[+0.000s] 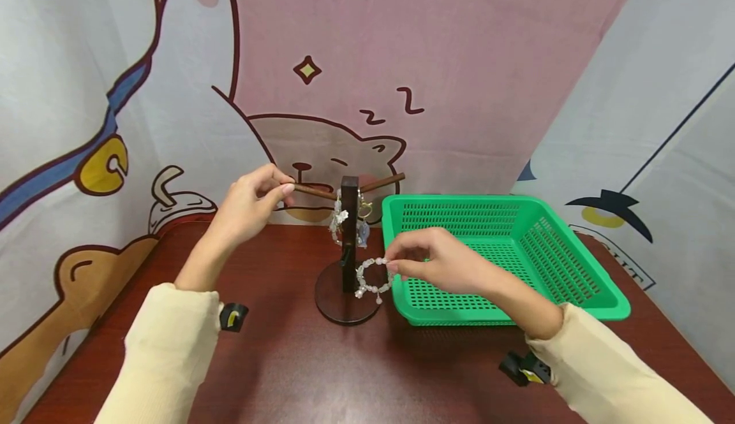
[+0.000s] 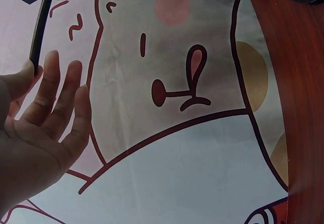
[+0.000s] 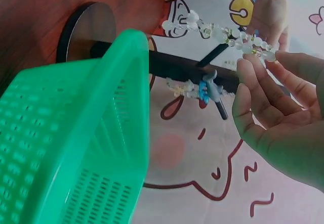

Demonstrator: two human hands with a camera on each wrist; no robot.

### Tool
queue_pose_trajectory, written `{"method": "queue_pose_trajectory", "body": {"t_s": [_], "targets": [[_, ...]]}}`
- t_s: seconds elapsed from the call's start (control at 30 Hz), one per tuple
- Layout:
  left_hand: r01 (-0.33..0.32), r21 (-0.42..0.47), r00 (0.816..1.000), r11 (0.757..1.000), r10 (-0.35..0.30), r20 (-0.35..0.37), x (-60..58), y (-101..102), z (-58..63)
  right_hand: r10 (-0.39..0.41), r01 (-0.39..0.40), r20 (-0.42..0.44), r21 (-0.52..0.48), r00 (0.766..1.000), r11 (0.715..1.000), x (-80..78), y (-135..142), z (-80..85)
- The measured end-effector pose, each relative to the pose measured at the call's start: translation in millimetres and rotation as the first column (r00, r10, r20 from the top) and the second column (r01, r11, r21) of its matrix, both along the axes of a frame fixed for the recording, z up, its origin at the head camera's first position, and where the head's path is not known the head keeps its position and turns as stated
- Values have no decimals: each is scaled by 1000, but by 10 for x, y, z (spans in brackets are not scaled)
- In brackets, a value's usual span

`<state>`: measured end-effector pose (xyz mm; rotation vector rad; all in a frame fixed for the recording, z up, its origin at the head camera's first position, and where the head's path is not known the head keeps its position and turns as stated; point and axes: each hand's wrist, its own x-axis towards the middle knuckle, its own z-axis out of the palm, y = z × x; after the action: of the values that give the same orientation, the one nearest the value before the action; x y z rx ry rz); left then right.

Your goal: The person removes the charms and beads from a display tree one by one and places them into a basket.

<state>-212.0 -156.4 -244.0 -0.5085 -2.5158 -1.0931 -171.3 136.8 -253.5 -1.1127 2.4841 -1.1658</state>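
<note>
A dark wooden jewelry stand [image 1: 349, 245] rises from a round base, with a crossbar [image 1: 314, 191] near its top. My left hand [image 1: 248, 202] pinches the left end of that bar between thumb and fingers; the left wrist view shows the other fingers [image 2: 76, 113] loosely spread. Beaded bracelets [image 1: 337, 219] hang on the bar close to the post, one with a blue dolphin-like charm [image 1: 363, 234]. My right hand [image 1: 439, 261] pinches a pale beaded bracelet [image 1: 374, 289] at its upper edge. This bracelet hangs as a ring just right of the post, a small charm dangling below.
A green plastic basket [image 1: 505, 315] with slotted walls stands right of the stand, partly under my right forearm. Both sit on a reddish-brown table [image 1: 275, 354]. Behind hangs a printed cartoon cloth [image 1: 459, 80]. Black straps with devices [image 1: 233, 317] show at both sleeves.
</note>
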Motion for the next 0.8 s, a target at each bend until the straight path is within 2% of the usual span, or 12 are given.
{"method": "queue_pose_trajectory", "body": {"t_s": [0.2,0.5,0.8], "targets": [[3,-1,1000,1000,-3,-19,-7,-3,-6,-30,30,23,-3,999,1000,1,191,29],[7,0,1000,1000,-7,-11,-7,-4,-3,-95,95,29,8,995,995,17,464,60],[6,8,1000,1000,-6,-2,-2,-6,-3,-75,76,39,-17,996,997,30,664,-77]]}}
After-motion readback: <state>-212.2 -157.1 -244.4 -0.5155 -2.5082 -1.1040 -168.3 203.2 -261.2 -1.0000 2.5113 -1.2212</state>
